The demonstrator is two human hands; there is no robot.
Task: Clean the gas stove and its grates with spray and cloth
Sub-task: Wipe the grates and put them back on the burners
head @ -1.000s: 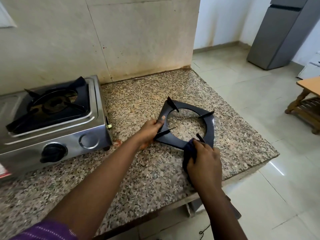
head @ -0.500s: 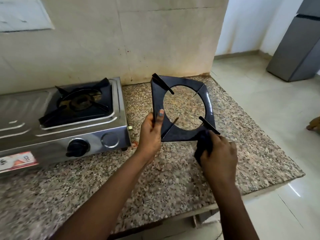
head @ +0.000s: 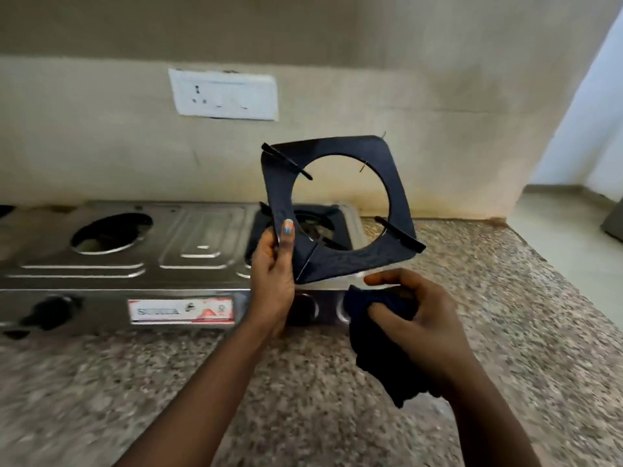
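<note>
- Holding the grate (head: pixel 337 210) upright above the stove (head: pixel 188 244), left hand (head: pixel 273 281) fingers grip its edge.
- Right hand (head: pixel 414 328) clutches the cloth (head: pixel 374 348).
- Lower it level onto the bare left burner (head: pixel 111 232).

A red-and-white label (head: pixel 181 311) on the front of the stove (head: pixel 135 264) carries a brand word too blurred to read.

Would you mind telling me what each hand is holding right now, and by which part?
The left hand pinches the lifted black grate at its lower-left edge. The right hand clutches the bunched dark cloth, apart from the grate.
</note>
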